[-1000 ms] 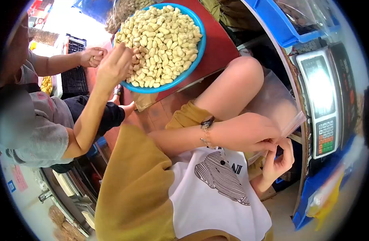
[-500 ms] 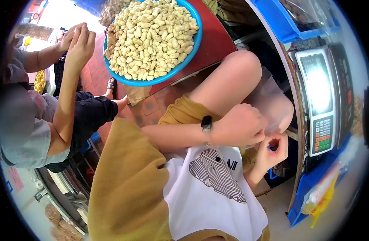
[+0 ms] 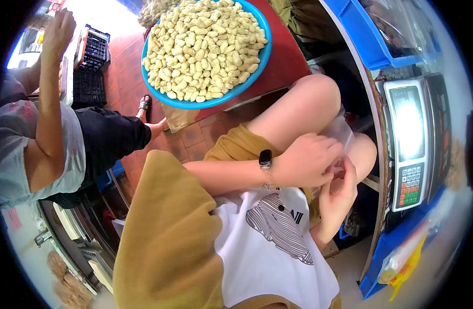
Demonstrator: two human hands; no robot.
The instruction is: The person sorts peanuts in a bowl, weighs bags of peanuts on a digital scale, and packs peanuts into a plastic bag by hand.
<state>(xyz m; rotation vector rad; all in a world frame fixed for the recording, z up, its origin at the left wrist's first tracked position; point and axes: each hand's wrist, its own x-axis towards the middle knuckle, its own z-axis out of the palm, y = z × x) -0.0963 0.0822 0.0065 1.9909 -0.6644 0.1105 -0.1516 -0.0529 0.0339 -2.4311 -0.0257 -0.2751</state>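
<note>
My left hand (image 3: pixel 308 158), with a black watch (image 3: pixel 266 158) on its wrist, is closed, its fingertips pinching a clear plastic bag (image 3: pixel 341 133) above my lap. Just to its right, my right hand (image 3: pixel 338 198) has thumb and fingers curled together at the same bunched part of the bag. The two hands almost touch. The far part of the bag hangs between my knees, and my fingers partly hide its gathered part. I cannot make out what, if anything, is inside it.
A blue basin (image 3: pixel 231 93) heaped with peanuts (image 3: pixel 205 49) stands on a red table (image 3: pixel 285 51). At right are a digital scale (image 3: pixel 409 139) and a blue tray (image 3: pixel 362 33). Another person (image 3: pixel 43 134) stands at left, near black crates (image 3: pixel 90 87).
My right hand has moved up and left, closer to my left hand, and its finger ring has closed around the bag. The other person's hands have moved up and left.
</note>
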